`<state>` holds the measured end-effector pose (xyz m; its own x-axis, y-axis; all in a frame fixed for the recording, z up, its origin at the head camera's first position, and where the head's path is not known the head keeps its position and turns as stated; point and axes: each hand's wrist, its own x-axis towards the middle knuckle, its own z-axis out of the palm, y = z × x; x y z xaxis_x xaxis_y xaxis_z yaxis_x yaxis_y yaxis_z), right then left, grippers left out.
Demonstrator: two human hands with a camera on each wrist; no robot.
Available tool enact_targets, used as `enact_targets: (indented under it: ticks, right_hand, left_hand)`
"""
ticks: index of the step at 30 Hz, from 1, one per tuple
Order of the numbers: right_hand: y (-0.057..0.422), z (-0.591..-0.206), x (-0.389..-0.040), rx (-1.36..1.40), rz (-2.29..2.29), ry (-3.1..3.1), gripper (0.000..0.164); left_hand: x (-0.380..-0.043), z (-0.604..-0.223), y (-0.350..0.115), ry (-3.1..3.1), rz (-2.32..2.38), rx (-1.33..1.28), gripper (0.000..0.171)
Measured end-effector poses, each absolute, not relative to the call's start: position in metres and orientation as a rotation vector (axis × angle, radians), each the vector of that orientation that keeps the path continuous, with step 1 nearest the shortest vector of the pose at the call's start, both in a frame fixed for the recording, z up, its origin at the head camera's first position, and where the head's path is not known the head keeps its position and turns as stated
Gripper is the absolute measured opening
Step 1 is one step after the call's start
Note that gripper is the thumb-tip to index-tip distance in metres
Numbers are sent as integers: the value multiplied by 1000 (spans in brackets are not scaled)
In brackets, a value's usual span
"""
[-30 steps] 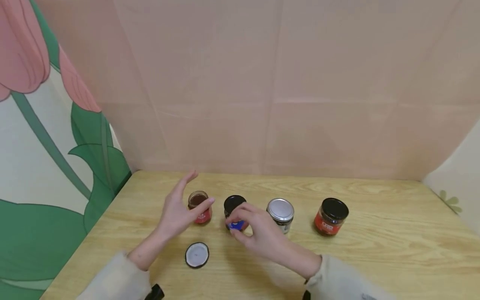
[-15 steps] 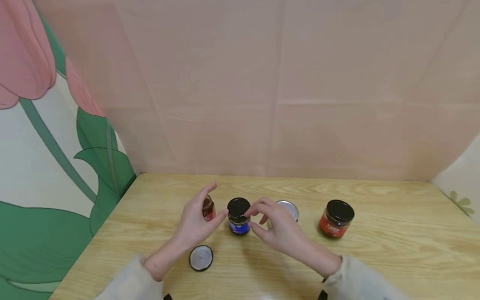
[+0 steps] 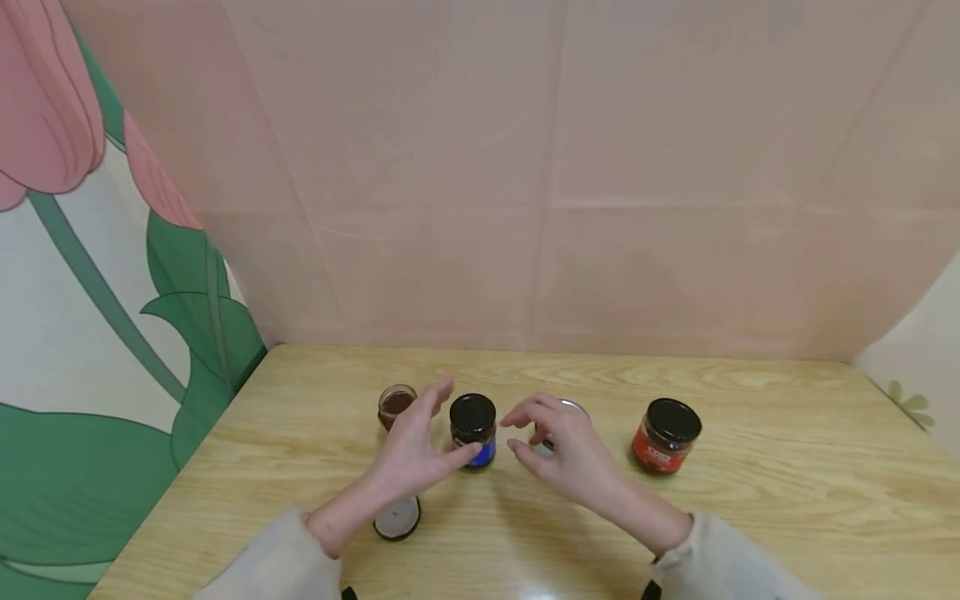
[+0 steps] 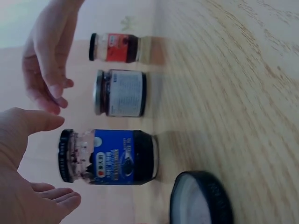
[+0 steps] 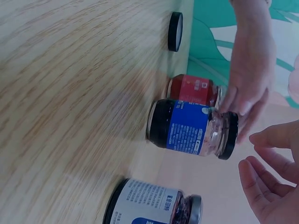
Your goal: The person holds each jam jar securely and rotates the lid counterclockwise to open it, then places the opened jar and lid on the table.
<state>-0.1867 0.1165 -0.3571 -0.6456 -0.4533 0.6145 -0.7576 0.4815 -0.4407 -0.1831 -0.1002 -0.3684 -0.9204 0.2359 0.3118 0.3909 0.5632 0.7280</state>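
Work is centring on the blue-labelled jar [image 3: 473, 427], which is standing upright on the table [image 3: 787, 467] between the two hands, its black lid [image 3: 472, 412] in place. The left hand [image 3: 412, 454] is hovering by its left near side, thumb spreading wide from the fingers and holding nothing; the left wrist view is showing a gap to the jar. The right hand [image 3: 564, 443] is hanging to its right, fingers bending loosely with a gap to the thumb, also holding nothing. To the left, a lidless jar [image 5: 194, 89] is standing, and a loose lid [image 3: 397, 521] is lying nearer, pale inside up. The step in hand is probably becoming a grasp: the next move is seemingly calling for left fingers steadying the glass and right fingers pinching the black lid, while avoiding the silver-lidded jar [image 4: 125, 93] to the right.
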Motion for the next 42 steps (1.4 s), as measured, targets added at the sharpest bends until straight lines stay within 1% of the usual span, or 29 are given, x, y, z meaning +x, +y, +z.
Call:
enact_targets:
  ticks: [5,16,23,35,42]
  right_hand:
    - [120,-359,-186,973,1039,-2344,24]
    - [124,-358,-187,913,1030,-2412,24]
    - [125,-358,-186,883,1062,-2445,23]
    - [127,-357,-186,866,1060,-2486,20]
    - [128,-358,-185,847,1066,-2520,21]
  left_hand:
    - [-190,-380,-95,-2640,-1379,-543,81]
    - [-194,-391,-87,-2705,-1405,-470,85]
    - [-195,-400,-84,-2697,-1372,-466,75]
    - [-197,-407,-79,-2712,-1265,-387,70]
    - [-197,-408,-78,-2710,-1304,-357,67]
